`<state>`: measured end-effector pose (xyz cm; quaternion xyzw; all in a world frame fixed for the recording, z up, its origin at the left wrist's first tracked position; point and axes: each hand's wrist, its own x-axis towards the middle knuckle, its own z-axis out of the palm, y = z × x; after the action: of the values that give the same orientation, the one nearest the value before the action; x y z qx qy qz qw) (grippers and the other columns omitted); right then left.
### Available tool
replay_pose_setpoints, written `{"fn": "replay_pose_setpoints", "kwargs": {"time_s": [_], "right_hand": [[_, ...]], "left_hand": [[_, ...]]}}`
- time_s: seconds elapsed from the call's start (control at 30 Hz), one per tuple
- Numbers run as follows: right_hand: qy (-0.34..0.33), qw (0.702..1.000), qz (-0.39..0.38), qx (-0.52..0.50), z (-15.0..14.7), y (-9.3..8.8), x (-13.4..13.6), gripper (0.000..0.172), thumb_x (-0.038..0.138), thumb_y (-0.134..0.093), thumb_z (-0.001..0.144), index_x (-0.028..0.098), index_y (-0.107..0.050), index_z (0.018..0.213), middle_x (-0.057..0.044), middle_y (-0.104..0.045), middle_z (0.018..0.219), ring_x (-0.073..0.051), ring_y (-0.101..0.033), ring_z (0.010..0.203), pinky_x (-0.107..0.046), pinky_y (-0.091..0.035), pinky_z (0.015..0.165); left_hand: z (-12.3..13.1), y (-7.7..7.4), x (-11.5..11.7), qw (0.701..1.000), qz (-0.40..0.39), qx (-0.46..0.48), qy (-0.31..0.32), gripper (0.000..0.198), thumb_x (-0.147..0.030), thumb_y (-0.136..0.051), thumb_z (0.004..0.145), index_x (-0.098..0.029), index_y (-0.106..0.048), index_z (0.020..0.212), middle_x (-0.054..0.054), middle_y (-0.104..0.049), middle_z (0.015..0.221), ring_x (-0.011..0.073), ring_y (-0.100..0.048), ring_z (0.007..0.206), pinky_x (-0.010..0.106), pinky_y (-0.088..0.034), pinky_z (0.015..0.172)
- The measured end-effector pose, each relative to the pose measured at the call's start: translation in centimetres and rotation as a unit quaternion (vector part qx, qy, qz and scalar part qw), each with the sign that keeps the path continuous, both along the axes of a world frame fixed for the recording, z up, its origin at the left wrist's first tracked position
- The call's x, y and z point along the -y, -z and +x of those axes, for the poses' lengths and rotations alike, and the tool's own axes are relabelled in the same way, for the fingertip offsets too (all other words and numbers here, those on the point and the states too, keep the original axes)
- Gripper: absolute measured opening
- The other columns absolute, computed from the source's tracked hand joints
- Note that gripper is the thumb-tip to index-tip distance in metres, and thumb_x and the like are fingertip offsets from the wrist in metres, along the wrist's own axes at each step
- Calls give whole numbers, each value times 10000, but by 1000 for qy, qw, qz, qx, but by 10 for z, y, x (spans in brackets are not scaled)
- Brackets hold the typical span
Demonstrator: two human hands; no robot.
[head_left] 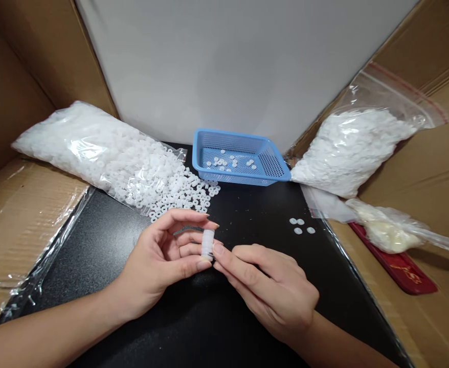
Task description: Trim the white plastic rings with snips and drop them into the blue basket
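Two hands, one white stack (207, 243). My left grip (163, 260) pinches it end to end, thumb at the near end, fingertips at the far end, remaining fingers curled behind. The stack sits up off the counter (255, 204), ribbed like flat pieces laid face to face. My right grip (274, 286) has thumb and forefinger pressed together against its side, toward the near end. Small dark sliver at those fingertips; too small to tell what it is, or whether I hold it.

Step in hand, by my reading: close fingertip work on the column itself, left side bracing, right side working at the edge. Next move seems to call for even pressure along the stack's length and a light right touch; a slack left thumb could let the pieces buckle out.

Around the grip: loose white rings (194, 191) just beyond my left fingers, spilling from a clear bag (94, 148). Blue basket (240, 180) farther out, a few small discs (234, 164) inside. Four pale discs (298, 231) lie beyond my right knuckles.
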<state>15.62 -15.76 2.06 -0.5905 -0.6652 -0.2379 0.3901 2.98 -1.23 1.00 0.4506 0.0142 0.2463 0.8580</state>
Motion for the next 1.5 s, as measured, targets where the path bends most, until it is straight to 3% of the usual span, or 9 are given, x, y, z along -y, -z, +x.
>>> {"fn": "replay_pose_setpoints", "kwargs": {"time_s": [0.27,0.37,0.5,0.67,0.93,1.1,1.3,1.37,1.5], "right_hand": [[3,1000,-10,28,3,-2,1,239,33,-627,952,137,-735,1137,-5,-645,708,-104,-569,564,-240,-450,517],[-6,996,11,-86,5,0,0,308,40,-648,939,196,-702,1200,-13,-654,798,-108,-605,647,-219,-495,569],[-22,961,1,-275,10,4,-3,280,187,-664,963,230,-656,1240,-9,-608,839,-106,-593,654,-190,-517,549],[-113,917,-49,-379,10,10,-6,493,357,-871,789,261,-618,1202,59,-512,763,-62,-546,588,-98,-487,491],[-108,914,-65,-385,8,12,-10,415,411,-861,790,232,-627,1082,-1,-591,933,-113,-659,739,-197,-616,672],[-121,911,-56,-390,8,15,-12,419,344,-850,816,247,-591,1131,-20,-624,1042,-95,-659,687,-171,-592,584],[-130,931,-25,-339,5,16,-13,415,192,-803,843,242,-580,1189,-72,-646,1117,-215,-688,1049,-233,-637,711],[-123,932,-26,-339,3,16,-12,436,144,-777,830,248,-564,1195,-57,-638,1127,-193,-697,1010,-224,-635,715],[-108,930,-30,-351,-3,17,-13,413,79,-690,844,247,-541,1191,-10,-637,1013,-105,-693,750,-162,-596,614]], "left_hand": [[0,-1,1,1000,14,-7,-4,445,39,-823,743,-253,-758,1072,10,-777,1088,87,-744,879,148,-622,823],[0,-1,0,999,48,-4,-7,442,26,-811,765,-263,-752,1094,14,-771,1102,109,-746,934,162,-619,846],[-2,1,-2,994,113,2,-9,437,19,-767,813,-273,-743,1137,28,-759,1135,178,-742,1054,225,-613,921],[-1,3,-5,991,135,2,-3,454,-5,-756,840,-312,-730,1173,21,-762,1153,170,-740,1061,223,-603,941],[-2,3,-5,994,108,-7,15,501,-9,-780,819,-337,-723,1193,34,-772,1145,176,-762,995,228,-631,875],[1,1,-1,998,56,-8,24,532,18,-796,785,-334,-730,1178,30,-779,1114,177,-778,926,224,-646,817],[2,0,0,999,16,-19,23,524,17,-807,763,-324,-743,1156,30,-775,1093,212,-785,920,251,-650,812],[1,-1,-1,999,16,-21,30,549,7,-813,760,-338,-734,1180,34,-767,1129,220,-781,945,260,-647,825],[-1,-2,3,999,1,-34,30,469,-93,-827,791,-316,-740,1194,33,-786,1057,182,-775,923,228,-624,840]]}}
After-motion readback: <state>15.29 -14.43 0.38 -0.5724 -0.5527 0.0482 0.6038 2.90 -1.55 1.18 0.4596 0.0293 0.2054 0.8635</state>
